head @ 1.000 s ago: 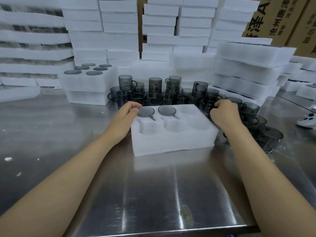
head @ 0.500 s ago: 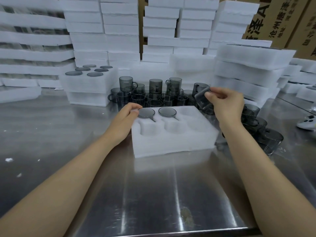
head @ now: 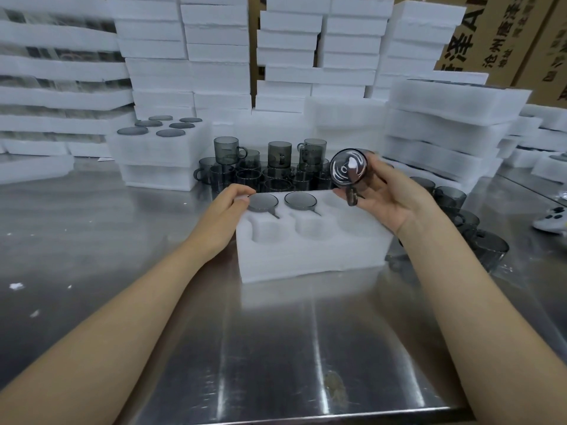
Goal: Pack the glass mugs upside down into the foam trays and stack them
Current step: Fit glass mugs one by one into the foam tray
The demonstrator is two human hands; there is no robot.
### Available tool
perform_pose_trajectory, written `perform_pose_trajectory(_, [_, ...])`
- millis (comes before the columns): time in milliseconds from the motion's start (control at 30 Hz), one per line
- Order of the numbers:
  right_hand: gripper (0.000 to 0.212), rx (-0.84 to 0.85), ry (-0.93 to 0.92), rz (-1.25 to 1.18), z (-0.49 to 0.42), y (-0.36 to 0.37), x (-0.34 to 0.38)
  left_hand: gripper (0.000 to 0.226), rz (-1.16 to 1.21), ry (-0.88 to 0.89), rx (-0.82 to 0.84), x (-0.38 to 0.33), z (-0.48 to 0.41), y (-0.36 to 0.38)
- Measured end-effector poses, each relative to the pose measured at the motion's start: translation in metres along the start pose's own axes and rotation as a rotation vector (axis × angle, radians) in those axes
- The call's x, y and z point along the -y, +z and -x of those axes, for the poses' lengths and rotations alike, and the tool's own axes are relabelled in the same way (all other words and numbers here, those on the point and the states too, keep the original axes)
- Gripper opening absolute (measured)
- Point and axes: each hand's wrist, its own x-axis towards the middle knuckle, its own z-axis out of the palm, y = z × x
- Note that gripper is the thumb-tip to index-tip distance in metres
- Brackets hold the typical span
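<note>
A shiny steel table (head: 276, 348) fills the near view, with a few white crumbs (head: 17, 286) on its left side. Behind it, stacks of foam trays (head: 214, 56) rise like a wall, and cardboard boxes (head: 506, 35) with printed characters stand at the upper right.

In the middle of the table sits a foam tray (head: 306, 256) with six wells. Two packed mugs (head: 263, 201) sit upside down in its far left and far middle wells; the other wells are open. The left hand (head: 224, 210) curls over the tray's far left corner, its grip on the foam just beside the first mug. The right hand (head: 386, 194) has its grip closed round a glass mug (head: 348, 170), tilted with its base toward the camera, above the tray's far right corner.

A crowd of loose mugs (head: 270, 167) stands right behind the tray, and more mugs (head: 484, 246) sit close on its right, partly hidden by the right forearm. At the left rear a filled tray (head: 159, 148) rests on another tray. A white controller (head: 552, 220) lies at the right edge.
</note>
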Motion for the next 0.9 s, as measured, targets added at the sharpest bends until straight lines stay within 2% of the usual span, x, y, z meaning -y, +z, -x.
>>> perform_pose_trajectory(167, [0.018, -0.02, 0.159, -0.113, 0.0, 0.003, -0.002, 0.022, -0.001, -0.003, 0.001, 0.001, 0.0, 0.0])
perform_pose_trajectory(300, [0.018, -0.006, 0.125, -0.087, 0.001, 0.001, -0.002, 0.023, -0.011, 0.0, 0.0, 0.002, -0.001, 0.0])
perform_pose_trajectory(533, [0.038, -0.028, -0.271, 0.333, -0.004, -0.002, -0.008, 0.023, 0.0, -0.001, 0.005, 0.002, -0.001, 0.0])
perform_pose_trajectory(633, [0.042, -0.07, -0.594, 0.817, -0.005, -0.006, -0.01, 0.023, 0.002, -0.001, 0.004, 0.002, -0.001, 0.0])
perform_pose_trajectory(700, [0.042, -0.039, -0.753, 1.104, -0.005, -0.007, -0.011, 0.023, 0.009, 0.001, 0.009, 0.002, -0.001, 0.0])
perform_pose_trajectory(833, [0.04, 0.095, -0.729, 1.323, -0.005, -0.011, -0.012, 0.024, 0.005, 0.002, 0.016, 0.001, 0.0, -0.001])
perform_pose_trajectory(900, [0.038, 0.107, -0.738, 1.418, -0.006, -0.012, -0.014, 0.024, -0.003, 0.003, 0.018, 0.001, 0.0, -0.001])
